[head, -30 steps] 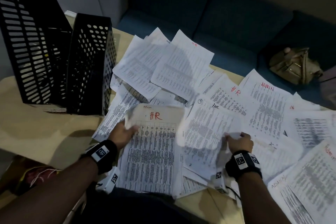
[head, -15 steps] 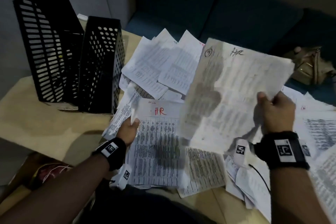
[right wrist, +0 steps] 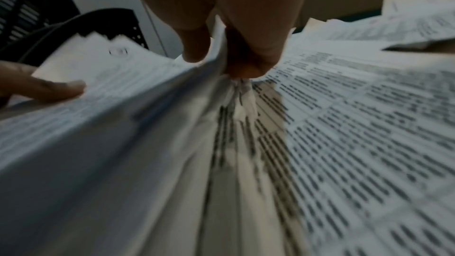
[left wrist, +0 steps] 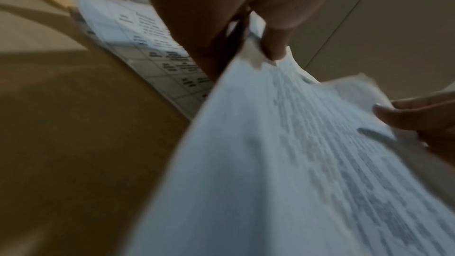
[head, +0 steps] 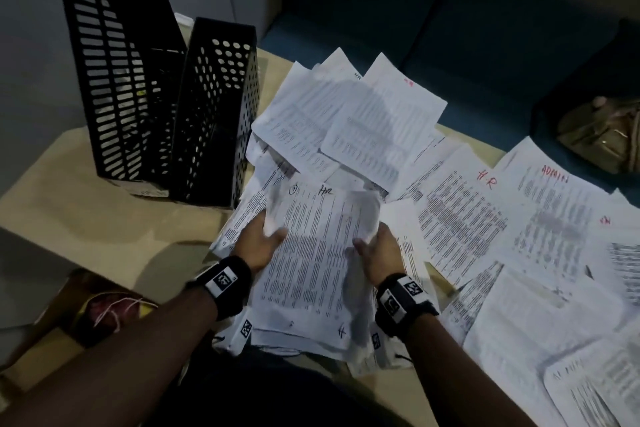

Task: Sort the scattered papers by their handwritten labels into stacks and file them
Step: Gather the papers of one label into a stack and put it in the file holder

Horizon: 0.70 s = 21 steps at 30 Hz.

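Observation:
A sheet with "HR" in black ink lies on top of a small stack near the table's front edge. My left hand grips the stack's left edge, thumb on top; the left wrist view shows the thumb pinching the paper. My right hand pinches the right edge of the same sheets, fingers curled round the crumpled edge. Many printed papers lie scattered to the right, some marked "HR" or "ADMIN" in red. Two black file holders stand at the back left.
The tan table shows bare surface left of the papers, in front of the holders. A dark blue sofa runs behind the table with an olive bag on it. A cardboard box sits below the left table edge.
My right hand brought the lifted black-ink HR sheet down and left onto the stack that my left hand held. Both hands now hold the stack together by its sides.

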### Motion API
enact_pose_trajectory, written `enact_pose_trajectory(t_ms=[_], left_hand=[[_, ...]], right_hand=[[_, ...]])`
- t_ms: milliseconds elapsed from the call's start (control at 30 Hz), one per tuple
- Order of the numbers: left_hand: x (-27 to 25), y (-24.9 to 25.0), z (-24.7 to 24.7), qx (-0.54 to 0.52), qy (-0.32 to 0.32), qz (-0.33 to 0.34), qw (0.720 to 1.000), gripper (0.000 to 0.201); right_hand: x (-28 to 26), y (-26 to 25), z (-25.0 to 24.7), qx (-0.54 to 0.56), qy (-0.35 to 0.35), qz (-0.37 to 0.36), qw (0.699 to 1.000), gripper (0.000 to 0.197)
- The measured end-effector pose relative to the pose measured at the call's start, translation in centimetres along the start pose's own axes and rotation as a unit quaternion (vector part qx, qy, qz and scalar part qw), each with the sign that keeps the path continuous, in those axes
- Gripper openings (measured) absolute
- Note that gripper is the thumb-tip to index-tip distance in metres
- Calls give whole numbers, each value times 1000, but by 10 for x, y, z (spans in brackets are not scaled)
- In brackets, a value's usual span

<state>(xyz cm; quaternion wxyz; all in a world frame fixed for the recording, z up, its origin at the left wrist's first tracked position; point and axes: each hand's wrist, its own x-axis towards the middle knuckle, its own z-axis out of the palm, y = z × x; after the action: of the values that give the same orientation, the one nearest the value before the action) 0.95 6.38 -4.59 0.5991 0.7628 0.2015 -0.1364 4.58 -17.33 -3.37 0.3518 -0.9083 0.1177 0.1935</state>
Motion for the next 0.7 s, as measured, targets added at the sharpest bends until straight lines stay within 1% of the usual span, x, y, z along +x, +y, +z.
enact_pose_trajectory(t_ms=[33, 67, 100, 133, 167, 200, 233, 267, 300, 367, 433, 467, 533, 567, 600, 633, 667, 700], left_hand=[[-2, 3, 1, -24, -5, 3, 1000, 47], [-3, 3, 2, -69, -21, -4, 997, 46], [-5, 3, 3, -110, -42, -13, 993, 44], [-6, 5, 4, -141, -61, -20, 988, 41], [-5, 6, 5, -148, -70, -30, 986, 39], [-5, 8, 6, -147, -79, -29, 986, 39], [-4, 10, 5, -145, -85, -25, 986, 43], [-5, 15, 5, -149, -95, -13, 984, 52], [-5, 22, 3, -152, -96, 9, 984, 60], [0, 33, 1, -149, -81, 59, 984, 67], [10, 42, 1, -119, -80, 81, 986, 63], [14, 45, 0, -78, -76, 87, 990, 56], [20, 48, 1, -25, -60, 87, 994, 33], [23, 46, 2, -23, -61, 89, 994, 26], [26, 45, 4, -31, -62, 93, 993, 31], [25, 44, 5, -35, -59, 89, 994, 36], [24, 44, 4, -40, -47, 87, 994, 35], [22, 42, 3, -45, -34, 88, 995, 34]], right_hand=[[6, -1, -2, -18, 29, -5, 999, 52], [10, -4, -6, -28, 58, -9, 998, 67], [14, -10, -12, -13, 76, -13, 997, 76], [16, -15, -19, 0, 79, -22, 997, 80], [20, -18, -23, 6, 67, -39, 997, 77], [22, -23, -26, 1, 43, -63, 997, 67], [26, -22, -25, -1, 8, -96, 995, 55], [26, -24, -25, 14, -22, -125, 992, 44], [27, -25, -23, 24, -35, -156, 987, 35], [30, -23, -19, -20, -29, -216, 976, 24], [29, -25, -17, -26, -28, -235, 971, 19], [27, -30, -19, -18, -23, -237, 971, 19], [25, -33, -23, 4, -24, -251, 968, 22], [25, -30, -26, 23, -29, -244, 969, 26], [26, -25, -29, 30, -14, -219, 975, 33], [28, -19, -33, 42, 26, -181, 982, 41], [29, -11, -40, 32, 80, -116, 989, 46], [33, 2, -47, 5, 131, -42, 991, 49]])
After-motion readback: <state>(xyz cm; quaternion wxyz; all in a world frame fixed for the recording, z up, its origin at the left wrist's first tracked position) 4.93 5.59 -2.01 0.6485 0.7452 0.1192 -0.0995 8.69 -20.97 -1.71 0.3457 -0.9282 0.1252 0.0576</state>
